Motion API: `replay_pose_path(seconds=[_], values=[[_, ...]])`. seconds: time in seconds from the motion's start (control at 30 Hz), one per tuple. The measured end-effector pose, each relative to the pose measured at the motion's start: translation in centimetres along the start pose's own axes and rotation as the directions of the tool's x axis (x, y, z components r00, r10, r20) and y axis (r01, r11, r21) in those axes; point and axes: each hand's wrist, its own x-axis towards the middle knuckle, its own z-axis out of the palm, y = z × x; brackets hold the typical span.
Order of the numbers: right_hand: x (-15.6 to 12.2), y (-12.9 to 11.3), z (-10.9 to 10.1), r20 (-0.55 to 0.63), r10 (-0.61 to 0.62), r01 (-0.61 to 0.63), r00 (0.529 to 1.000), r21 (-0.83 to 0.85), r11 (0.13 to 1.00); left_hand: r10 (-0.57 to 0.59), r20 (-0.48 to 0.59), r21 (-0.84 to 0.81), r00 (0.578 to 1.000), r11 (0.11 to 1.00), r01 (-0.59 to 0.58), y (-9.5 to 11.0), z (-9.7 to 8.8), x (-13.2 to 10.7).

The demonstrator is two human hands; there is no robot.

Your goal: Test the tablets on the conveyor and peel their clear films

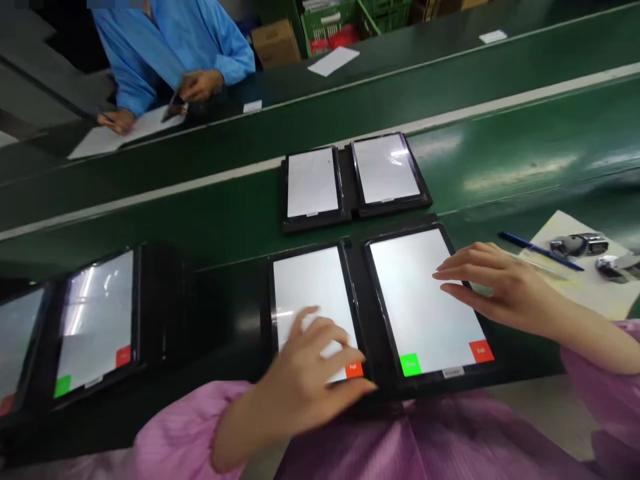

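Left hand (305, 373) half-curled, fingertips on or just over the left tablet (310, 300) near its red Fail button (354, 370), right hand (500, 290) loosely spread across the 3 o'clock edge of the right tablet (425, 313), neither gripping, both tablets flat in a black holder (357, 300) at 12 o'clock, apparently placed within easy reach of both hands.

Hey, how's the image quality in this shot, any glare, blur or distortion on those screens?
Head view: bright glare streaks the far-left tablet screen and, more faintly, the upper right tablet screen; a soft sheen lies on the green work surface; wide-angle distortion bends its long edges; no strong blur shows.
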Motion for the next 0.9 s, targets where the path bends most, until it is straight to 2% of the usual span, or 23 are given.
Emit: replay_pose_path(seconds=[0.07, 0.1, 0.17, 0.23, 0.37, 0.5, 0.57, 0.63, 0.7, 0.73, 0.77, 0.8, 0.83, 0.9], values=[[-1.0, -1.2, 0.5, -0.059, -0.087, 0.080, 0.994, -0.123, 0.989, 0.114, 0.135, 0.008, 0.984, 0.993, -0.116, 3.1, 3.3, 0.4], [-1.5, -1.5, 0.7, -0.091, -0.100, 0.085, 0.991, -0.155, 0.984, 0.149, 0.158, 0.034, 0.976, 0.987, -0.157, 4.1, 4.7, 0.8], [-2.8, -1.9, 0.8, -0.156, -0.085, 0.062, 0.984, -0.152, 0.986, 0.205, 0.109, 0.138, 0.973, 0.966, -0.219, 4.9, 6.9, 1.3], [-4.5, -2.0, 0.4, -0.213, -0.026, 0.002, 0.977, -0.115, 0.993, 0.248, 0.041, 0.240, 0.968, 0.938, -0.251, 4.9, 7.9, 1.7], [-8.8, -2.5, -0.4, -0.305, 0.145, -0.176, 0.941, -0.077, 0.981, 0.338, 0.037, 0.301, 0.941, 0.894, -0.333, 4.8, 8.0, 1.4], [-12.1, -2.8, -0.6, -0.338, 0.245, -0.288, 0.909, -0.085, 0.954, 0.427, 0.065, 0.351, 0.902, 0.836, -0.421, 5.5, 8.0, 1.0], [-12.9, -2.7, -0.5, -0.331, 0.283, -0.325, 0.900, -0.077, 0.943, 0.463, 0.090, 0.361, 0.882, 0.810, -0.462, 5.2, 7.7, 1.8], [-13.3, -2.6, -0.3, -0.305, 0.308, -0.340, 0.901, -0.054, 0.939, 0.448, 0.094, 0.375, 0.889, 0.811, -0.448, 3.6, 6.8, 4.1], [-13.4, -2.5, 0.2, -0.268, 0.304, -0.322, 0.914, -0.026, 0.946, 0.310, 0.034, 0.398, 0.950, 0.868, -0.298, 0.6, 5.5, 7.6], [-13.5, -2.5, 0.5, -0.238, 0.297, -0.309, 0.925, -0.016, 0.951, 0.166, -0.017, 0.385, 0.986, 0.911, -0.147, -1.3, 4.7, 9.5], [-13.5, -2.7, 0.9, -0.209, 0.281, -0.289, 0.937, -0.012, 0.957, -0.020, -0.077, 0.338, 0.997, 0.940, 0.045, -3.2, 4.0, 11.4], [-13.7, -2.8, 1.4, -0.175, 0.271, -0.277, 0.946, -0.006, 0.961, -0.200, -0.116, 0.258, 0.973, 0.940, 0.223, -5.0, 3.3, 13.2], [-13.8, -3.1, 1.9, -0.147, 0.267, -0.271, 0.952, -0.003, 0.963, -0.358, -0.105, 0.161, 0.928, 0.914, 0.371, -6.5, 2.8, 14.6], [-14.4, -3.6, 3.1, -0.116, 0.278, -0.280, 0.954, -0.001, 0.960, -0.567, -0.007, -0.036, 0.824, 0.824, 0.566, -8.3, 2.4, 16.2]])
